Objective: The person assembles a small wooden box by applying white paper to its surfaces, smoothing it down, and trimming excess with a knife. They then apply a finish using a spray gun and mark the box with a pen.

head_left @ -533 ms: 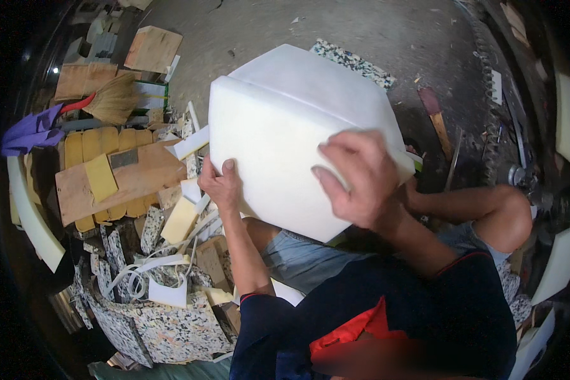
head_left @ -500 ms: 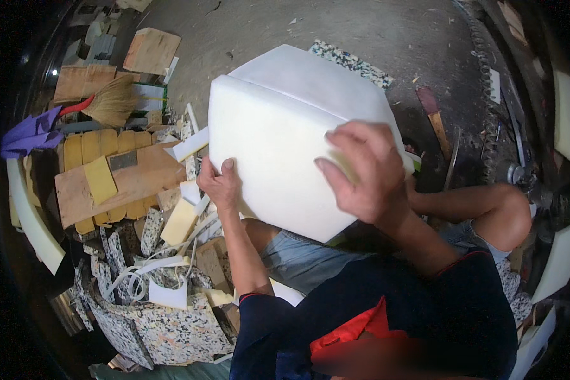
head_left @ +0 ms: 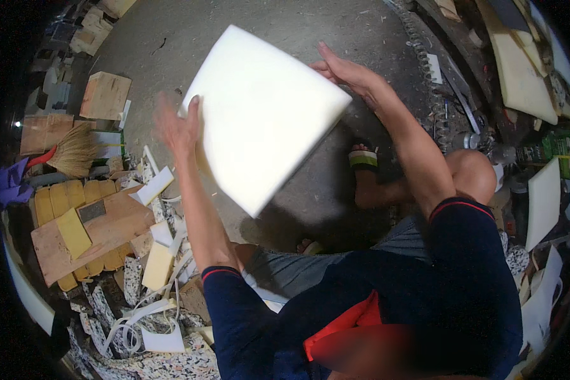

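A thick white foam cushion (head_left: 259, 114) with rounded edges is held out in front of me, tilted, one corner pointing away and another toward me. At its left edge my left hand (head_left: 178, 126) presses with the thumb against the foam; its other fingers are spread and smeared by motion. My right hand (head_left: 347, 71) is against the far right edge, thumb raised, the fingertips partly hidden by the foam. The cushion is held between the two hands over the grey floor (head_left: 171, 63).
Foam offcuts and strips (head_left: 158, 266) pile up on the left, beside a wooden board (head_left: 107, 228) and a straw broom (head_left: 76, 150). Foam sheets (head_left: 519, 76) lean at the right near a coiled hose (head_left: 418, 44). A sandalled foot (head_left: 364, 161) rests below the cushion.
The cushion has moved forward and left, away from my lap, and turned in my hands. My right hand has gone from in front of its face to its far right edge.
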`<state>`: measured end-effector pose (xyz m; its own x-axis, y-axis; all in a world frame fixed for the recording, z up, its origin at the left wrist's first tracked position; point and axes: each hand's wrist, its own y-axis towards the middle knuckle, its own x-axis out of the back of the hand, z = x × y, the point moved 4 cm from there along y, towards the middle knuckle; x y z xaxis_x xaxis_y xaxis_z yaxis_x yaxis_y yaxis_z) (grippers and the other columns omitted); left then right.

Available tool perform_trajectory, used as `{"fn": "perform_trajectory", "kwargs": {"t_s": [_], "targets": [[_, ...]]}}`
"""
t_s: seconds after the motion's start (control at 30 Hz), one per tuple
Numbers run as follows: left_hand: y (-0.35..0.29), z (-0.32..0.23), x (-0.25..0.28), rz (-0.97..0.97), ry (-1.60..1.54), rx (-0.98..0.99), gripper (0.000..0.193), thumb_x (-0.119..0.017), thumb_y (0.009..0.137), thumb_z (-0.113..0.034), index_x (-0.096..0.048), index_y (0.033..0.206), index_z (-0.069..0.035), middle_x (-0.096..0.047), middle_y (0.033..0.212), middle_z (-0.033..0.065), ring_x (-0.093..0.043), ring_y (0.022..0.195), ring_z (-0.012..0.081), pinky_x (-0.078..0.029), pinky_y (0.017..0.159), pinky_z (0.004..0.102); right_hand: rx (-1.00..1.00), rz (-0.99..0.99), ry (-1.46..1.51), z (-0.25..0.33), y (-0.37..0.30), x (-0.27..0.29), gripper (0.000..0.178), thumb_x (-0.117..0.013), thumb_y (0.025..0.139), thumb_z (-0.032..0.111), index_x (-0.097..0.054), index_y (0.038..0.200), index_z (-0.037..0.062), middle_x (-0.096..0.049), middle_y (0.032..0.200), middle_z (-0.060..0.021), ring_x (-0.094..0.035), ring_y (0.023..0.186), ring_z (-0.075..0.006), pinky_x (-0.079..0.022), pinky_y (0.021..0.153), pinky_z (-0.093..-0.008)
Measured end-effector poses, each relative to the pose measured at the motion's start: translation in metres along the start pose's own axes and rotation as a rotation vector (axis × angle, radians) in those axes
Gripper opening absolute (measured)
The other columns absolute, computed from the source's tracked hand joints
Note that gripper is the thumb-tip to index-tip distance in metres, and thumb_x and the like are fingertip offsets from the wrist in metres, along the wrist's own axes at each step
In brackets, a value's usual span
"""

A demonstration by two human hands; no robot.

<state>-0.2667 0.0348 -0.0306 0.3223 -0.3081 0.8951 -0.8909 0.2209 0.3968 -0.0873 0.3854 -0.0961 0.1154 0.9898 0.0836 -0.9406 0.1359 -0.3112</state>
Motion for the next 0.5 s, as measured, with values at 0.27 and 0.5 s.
{"fn": "perform_trajectory", "kwargs": {"t_s": [0.27, 0.5], "targets": [[-0.121, 0.036, -0.011, 0.627, -0.820, 0.588, 0.102, -0.074, 0.088, -0.056, -0.032, 0.149, 0.014, -0.046, 0.146, 0.0344, -0.045, 0.139, 0.0413, -0.036, 0.115, 0.0516, -0.050, 0.051, 0.324, -0.036, -0.007, 0.004, 0.123, -0.017, 0.087, 0.091, -0.021, 0.156, -0.0107, -0.044, 0.149, -0.0349, -0.048, 0.137, -0.0399, -0.023, 0.121, -0.0443], [-0.092, 0.044, -0.021, 0.643, -0.891, 0.625, 0.095, -0.074, 0.090, -0.051, -0.037, 0.142, 0.019, -0.051, 0.136, 0.0396, -0.054, 0.128, 0.0442, -0.048, 0.105, 0.0490, 0.079, -0.138, 0.350, -0.053, -0.030, -0.020, 0.112, -0.025, 0.092, 0.085, -0.025, 0.157, -0.0058, -0.044, 0.148, -0.0359, -0.045, 0.139, -0.0432, -0.030, 0.117, -0.0456]]}}
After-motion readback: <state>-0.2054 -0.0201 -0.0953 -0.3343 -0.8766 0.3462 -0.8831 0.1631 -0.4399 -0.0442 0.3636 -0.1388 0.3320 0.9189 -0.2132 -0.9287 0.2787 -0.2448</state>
